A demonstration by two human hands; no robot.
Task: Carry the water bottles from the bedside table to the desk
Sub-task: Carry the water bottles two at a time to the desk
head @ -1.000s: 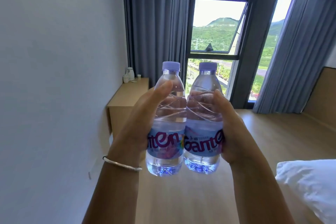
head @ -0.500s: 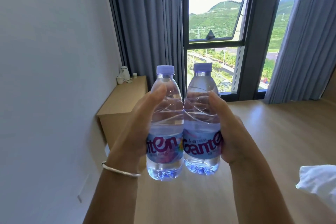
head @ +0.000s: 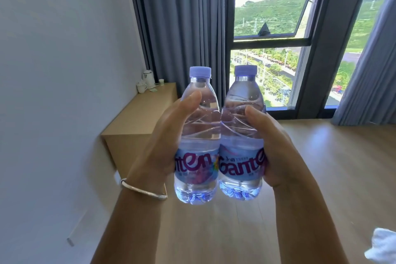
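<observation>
desk (head: 147,113): larger, nearer frame centre than before
white bedding (head: 383,246): now only a lower-right corner sliver

A pale wall (head: 53,92) runs along the left, with grey curtains (head: 182,28) flanking a tall window (head: 267,17) bright with daylight and green hills. A white kettle (head: 148,78) and cups (head: 141,88) stand at the far corner of the wooden cabinet (head: 139,118), on a light wood floor (head: 342,156).

Both arms raised; left hand (head: 165,148), right hand (head: 276,146) gripping, thumbs up.
</observation>
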